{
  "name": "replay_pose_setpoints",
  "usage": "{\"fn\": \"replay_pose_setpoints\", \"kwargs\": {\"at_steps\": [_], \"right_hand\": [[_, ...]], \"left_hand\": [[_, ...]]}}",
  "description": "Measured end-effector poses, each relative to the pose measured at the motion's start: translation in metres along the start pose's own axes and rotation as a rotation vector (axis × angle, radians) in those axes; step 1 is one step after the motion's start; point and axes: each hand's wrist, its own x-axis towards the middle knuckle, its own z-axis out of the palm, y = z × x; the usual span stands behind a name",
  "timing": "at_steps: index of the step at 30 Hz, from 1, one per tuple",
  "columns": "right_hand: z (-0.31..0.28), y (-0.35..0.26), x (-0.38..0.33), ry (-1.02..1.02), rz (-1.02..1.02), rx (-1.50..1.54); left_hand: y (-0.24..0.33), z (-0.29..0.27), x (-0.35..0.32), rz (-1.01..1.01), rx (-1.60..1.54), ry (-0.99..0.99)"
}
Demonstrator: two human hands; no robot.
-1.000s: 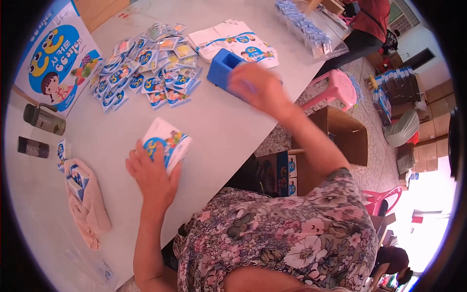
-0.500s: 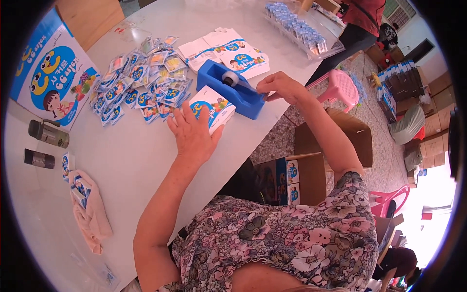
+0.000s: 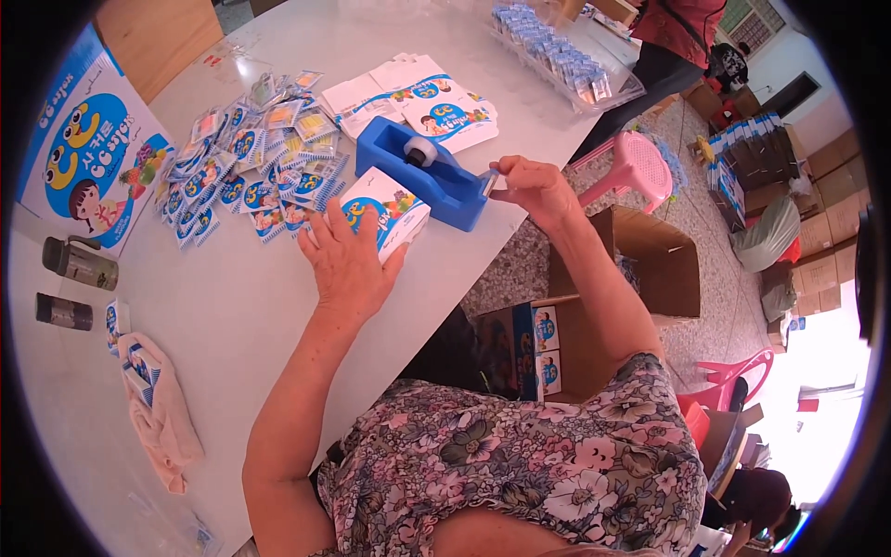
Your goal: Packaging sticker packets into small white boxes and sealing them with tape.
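A small white and blue carton (image 3: 382, 206) with a cartoon and fruit print stands on the table, tilted in view. My left hand (image 3: 348, 255) holds it, fingers over its left side and thumb against the near side. Just behind the carton is a blue tape dispenser (image 3: 455, 209) with a tape roll (image 3: 420, 151) in it. At its right, cutting end, my right hand (image 3: 536, 188) is closed in a pinch on a short strip of clear tape (image 3: 492, 183). The fingertips partly cover the strip.
Small sachets (image 3: 246, 162) lie heaped left of the dispenser; flattened cartons (image 3: 445, 102) lie behind it. A clear tray of packets (image 3: 566, 60) sits far right, near a standing person (image 3: 673, 37). Bottles (image 3: 79, 263) and a pink cloth (image 3: 162, 418) are at left. Open cardboard boxes (image 3: 640, 269) stand below the edge.
The whole view has shifted slightly left. My right hand has drawn a little away from the dispenser's end, and more tape shows at its fingertips. My left hand stays on the carton.
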Motion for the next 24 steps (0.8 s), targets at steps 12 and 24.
{"fn": "replay_pose_setpoints", "kwargs": {"at_steps": [12, 24], "right_hand": [[0.004, 0.017, -0.026, 0.156, 0.120, -0.610], [0.101, 0.055, -0.035, -0.128, 0.118, -0.348]], "left_hand": [[0.002, -0.002, 0.001, -0.021, 0.019, -0.027], [-0.006, -0.005, -0.002, 0.023, -0.052, -0.040]]}}
